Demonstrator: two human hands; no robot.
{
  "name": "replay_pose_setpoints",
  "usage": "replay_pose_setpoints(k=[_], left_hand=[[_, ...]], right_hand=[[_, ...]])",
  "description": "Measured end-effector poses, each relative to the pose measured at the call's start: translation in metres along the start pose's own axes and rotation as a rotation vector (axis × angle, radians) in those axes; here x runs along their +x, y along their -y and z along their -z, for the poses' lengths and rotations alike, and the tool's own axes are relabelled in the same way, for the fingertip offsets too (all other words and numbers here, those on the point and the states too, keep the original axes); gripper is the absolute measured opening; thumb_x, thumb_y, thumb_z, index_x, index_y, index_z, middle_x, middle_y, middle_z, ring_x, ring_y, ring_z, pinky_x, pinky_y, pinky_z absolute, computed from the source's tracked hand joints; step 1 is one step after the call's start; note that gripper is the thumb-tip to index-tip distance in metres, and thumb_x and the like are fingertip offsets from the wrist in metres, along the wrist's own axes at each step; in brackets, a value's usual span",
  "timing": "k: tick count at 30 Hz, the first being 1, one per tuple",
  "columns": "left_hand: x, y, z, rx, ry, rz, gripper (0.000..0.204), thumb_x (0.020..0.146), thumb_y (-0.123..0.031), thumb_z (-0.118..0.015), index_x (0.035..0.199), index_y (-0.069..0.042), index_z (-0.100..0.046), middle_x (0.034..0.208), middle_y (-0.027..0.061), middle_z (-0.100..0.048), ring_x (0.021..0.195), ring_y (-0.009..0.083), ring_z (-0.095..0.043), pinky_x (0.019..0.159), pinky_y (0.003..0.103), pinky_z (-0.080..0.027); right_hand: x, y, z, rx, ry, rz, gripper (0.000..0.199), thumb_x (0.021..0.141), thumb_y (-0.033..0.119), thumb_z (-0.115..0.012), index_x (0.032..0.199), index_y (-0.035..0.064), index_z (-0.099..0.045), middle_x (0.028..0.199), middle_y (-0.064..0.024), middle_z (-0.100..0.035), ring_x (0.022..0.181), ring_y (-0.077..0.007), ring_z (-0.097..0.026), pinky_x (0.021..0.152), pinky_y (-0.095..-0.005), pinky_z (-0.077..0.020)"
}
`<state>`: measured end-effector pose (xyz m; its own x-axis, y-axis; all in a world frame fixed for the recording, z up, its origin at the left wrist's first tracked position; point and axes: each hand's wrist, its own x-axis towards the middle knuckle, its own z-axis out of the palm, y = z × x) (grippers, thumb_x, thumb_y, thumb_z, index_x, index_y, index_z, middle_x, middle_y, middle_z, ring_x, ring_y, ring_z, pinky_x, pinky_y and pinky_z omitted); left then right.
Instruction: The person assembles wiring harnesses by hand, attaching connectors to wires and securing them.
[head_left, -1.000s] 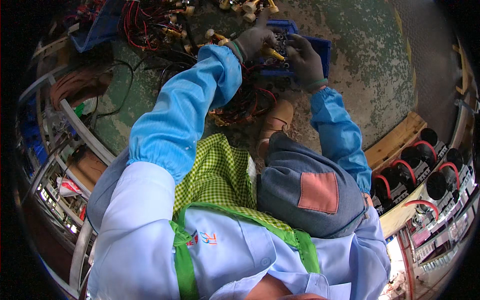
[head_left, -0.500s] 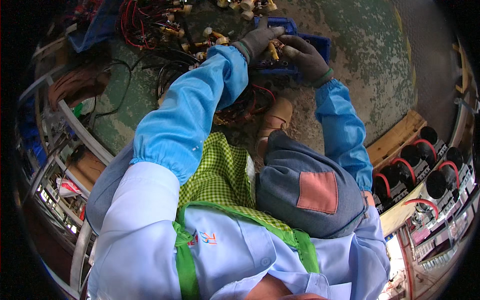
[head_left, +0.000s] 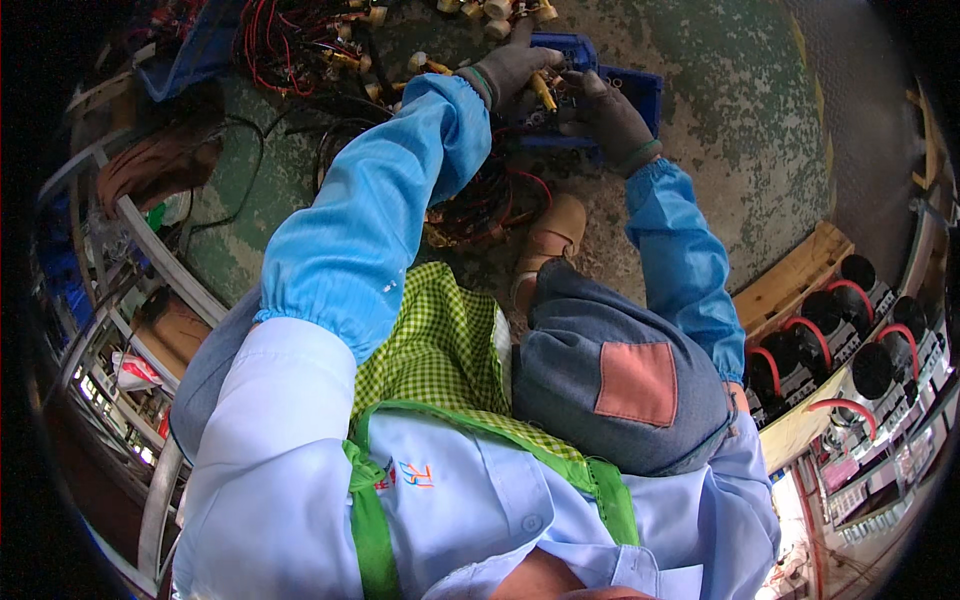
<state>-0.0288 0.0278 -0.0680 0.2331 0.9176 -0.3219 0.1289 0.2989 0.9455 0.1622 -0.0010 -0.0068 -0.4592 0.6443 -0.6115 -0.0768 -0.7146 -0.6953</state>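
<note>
My left hand (head_left: 508, 74), in a dark grey work glove, is closed round a yellow fitting (head_left: 544, 92) with a narrow, tapering body. Most of its far end is hidden by the glove. Just to the right, my gloved right hand (head_left: 612, 118) is bent with its fingers apart, close to the fitting. No object shows clearly between those fingers. Both hands are over blue plastic bins (head_left: 648, 92), where small ring-like metal pieces lie. Blue sleeve covers reach up both forearms.
Bundles of red and black wire (head_left: 270, 50) with yellow-and-white connectors (head_left: 497, 12) lie on the worn green floor at the far left. A metal frame (head_left: 165, 255) stands left. Black round parts with red tubes (head_left: 850, 300) line a wooden board at right. My shoe (head_left: 553, 228) is below the bins.
My right hand has drawn slightly down and away from the fitting, its fingers looser. My left hand has shifted a little left, still with the yellow fitting.
</note>
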Motion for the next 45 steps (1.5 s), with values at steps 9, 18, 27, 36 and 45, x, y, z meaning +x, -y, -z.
replay_pose_setpoints(k=[9, 18, 27, 36, 45], left_hand=[[-0.131, -0.07, 0.017, 0.288, 0.943, 0.209, 0.05, 0.083, -0.041, -0.053, 0.115, -0.002, -0.052, 0.092, 0.0138, -0.06, 0.084, 0.0282, -0.058, 0.076, 0.043, -0.047], [-0.156, -0.09, 0.134, 0.544, 0.883, 0.33, 0.04, 0.081, -0.033, -0.057, 0.108, -0.003, -0.053, 0.101, 0.0112, -0.056, 0.093, 0.0235, -0.054, 0.081, 0.039, -0.044], [-0.169, -0.022, 0.196, 1.022, 0.537, 0.384, 0.029, 0.089, -0.024, -0.047, 0.11, -0.005, -0.052, 0.101, 0.0156, -0.058, 0.091, 0.0324, -0.056, 0.08, 0.043, -0.044], [-0.089, -0.054, 0.137, 1.393, 0.247, -0.083, 0.038, 0.088, -0.021, -0.044, 0.125, -0.017, -0.046, 0.127, 0.015, -0.045, 0.109, 0.0336, -0.05, 0.091, 0.043, -0.043], [-0.03, -0.034, 0.099, 1.662, 0.674, 0.623, 0.065, 0.082, -0.019, -0.06, 0.139, -0.021, -0.028, 0.136, 0.0196, -0.033, 0.102, 0.0333, -0.053, 0.085, 0.047, -0.048]], right_hand=[[-0.014, -0.007, 0.009, -0.105, -0.095, -0.013, 0.055, 0.088, 0.046, -0.051, 0.127, 0.0062, -0.046, 0.122, -0.0089, -0.051, 0.099, -0.0206, -0.056, 0.078, -0.0338, -0.0497], [-0.014, -0.041, -0.049, -0.84, 0.326, 0.044, 0.072, 0.084, 0.048, -0.057, 0.137, 0.0061, -0.032, 0.125, -0.0176, -0.05, 0.111, -0.0328, -0.052, 0.09, -0.0407, -0.0445], [-0.046, -0.082, -0.092, -0.891, 0.544, 0.283, 0.097, 0.077, 0.053, -0.062, 0.143, 0.0075, -0.007, 0.147, -0.0217, -0.006, 0.135, -0.0348, -0.014, 0.109, -0.0425, -0.0202], [-0.053, -0.074, -0.104, -0.942, 0.599, 0.129, 0.104, 0.072, 0.06, -0.062, 0.144, 0.0143, -0.002, 0.146, -0.0244, -0.001, 0.129, -0.0434, -0.026, 0.1, -0.0476, -0.0339], [-0.048, -0.079, -0.093, -0.786, 0.525, 0.158, 0.089, 0.077, 0.048, -0.063, 0.142, 0.0091, -0.016, 0.145, -0.0193, -0.018, 0.127, -0.0353, -0.033, 0.1, -0.0429, -0.0354]])
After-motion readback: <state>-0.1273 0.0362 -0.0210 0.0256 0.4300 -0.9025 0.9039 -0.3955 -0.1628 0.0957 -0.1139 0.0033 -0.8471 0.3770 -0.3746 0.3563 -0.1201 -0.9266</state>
